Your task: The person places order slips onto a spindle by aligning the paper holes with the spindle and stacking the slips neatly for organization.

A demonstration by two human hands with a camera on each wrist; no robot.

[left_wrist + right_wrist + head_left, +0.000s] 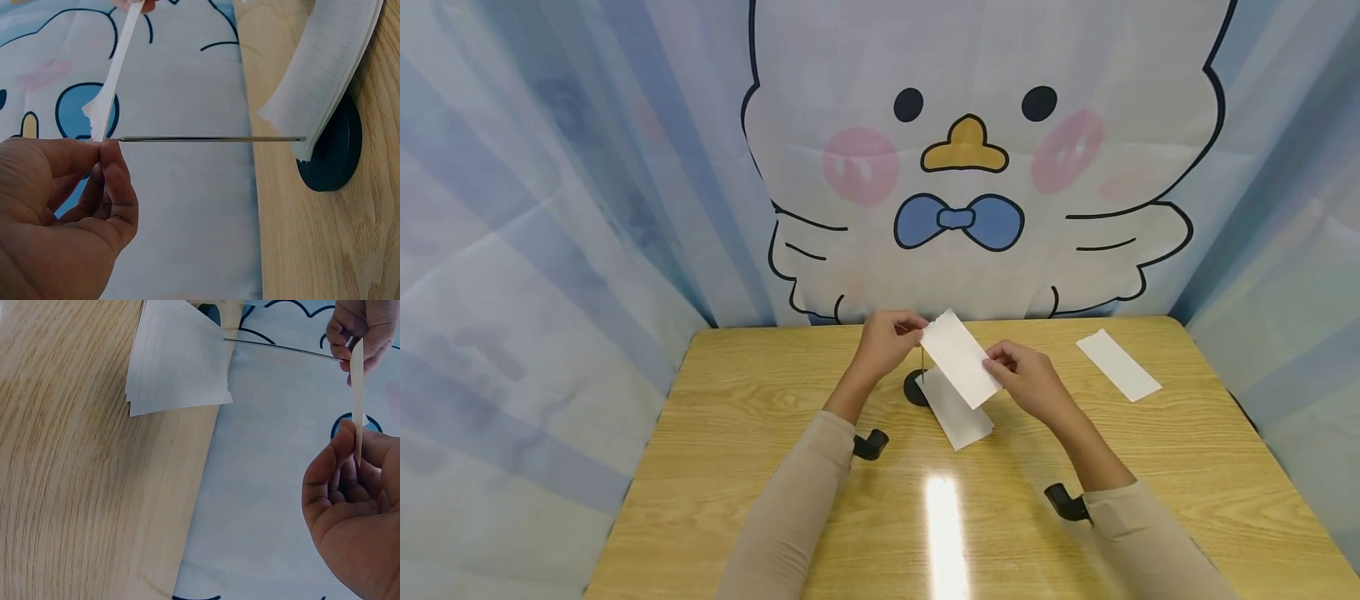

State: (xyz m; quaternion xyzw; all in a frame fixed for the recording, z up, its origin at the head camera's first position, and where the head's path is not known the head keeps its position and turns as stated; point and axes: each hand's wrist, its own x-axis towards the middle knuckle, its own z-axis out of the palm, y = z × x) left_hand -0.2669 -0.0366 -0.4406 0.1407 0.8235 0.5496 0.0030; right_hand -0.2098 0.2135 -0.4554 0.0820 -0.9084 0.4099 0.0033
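Note:
A white paper slip (958, 358) is held up at a tilt between both hands. My left hand (883, 343) pinches its torn upper corner between thumb and fingers. With thumb and fingertips my right hand (1028, 379) pinches the slip's lower right edge. Under them stands a receipt spike: a thin metal needle (206, 139) upright on a round black base (340, 144). The needle's tip is right at the left fingertips, by the slip's edge. Several printed slips (331, 56) are pierced low on the needle, resting by the base.
One more white slip (1118, 365) lies at the back right of the wooden table (760, 467). Behind the table hangs a curtain with a cartoon bird (962, 275). Black wrist mounts (871, 445) stick out from both sleeves.

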